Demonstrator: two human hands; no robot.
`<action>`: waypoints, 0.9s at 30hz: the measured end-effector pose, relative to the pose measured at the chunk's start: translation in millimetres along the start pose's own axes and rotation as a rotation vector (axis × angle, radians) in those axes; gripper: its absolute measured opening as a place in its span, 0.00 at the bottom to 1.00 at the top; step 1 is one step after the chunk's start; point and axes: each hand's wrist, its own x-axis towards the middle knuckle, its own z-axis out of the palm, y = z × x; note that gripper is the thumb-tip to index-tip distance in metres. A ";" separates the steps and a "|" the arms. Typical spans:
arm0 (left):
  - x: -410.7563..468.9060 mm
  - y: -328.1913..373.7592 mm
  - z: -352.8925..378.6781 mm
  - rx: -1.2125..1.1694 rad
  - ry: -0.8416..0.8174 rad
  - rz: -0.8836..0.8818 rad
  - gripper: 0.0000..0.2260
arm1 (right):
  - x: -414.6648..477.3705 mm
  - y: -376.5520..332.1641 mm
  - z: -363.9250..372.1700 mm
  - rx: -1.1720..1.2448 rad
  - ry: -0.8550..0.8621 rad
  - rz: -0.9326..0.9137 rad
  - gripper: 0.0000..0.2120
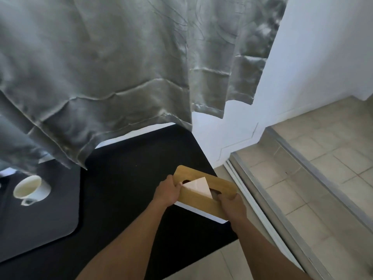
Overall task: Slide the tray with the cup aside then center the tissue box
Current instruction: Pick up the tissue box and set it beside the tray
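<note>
Tissue box (203,194), wooden lid, white tissue protruding, near right edge of black table (131,178). Left hand (166,191) grips its left end, right hand (232,207) its near-right end. Cup (30,188) on tray (40,219), far left.

Left of the tissue box (205,191), the black table top (129,178) lies bare as far as the grey tray (50,215) with the cup (31,189). Beyond the box, the curtain (121,77) hangs low over the table. Right of the box, the table edge is near.
</note>
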 end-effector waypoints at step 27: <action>66.7 -159.9 -164.8 -0.211 0.296 -0.198 0.15 | 37.3 -179.2 222.6 -0.214 -0.352 -0.130 0.22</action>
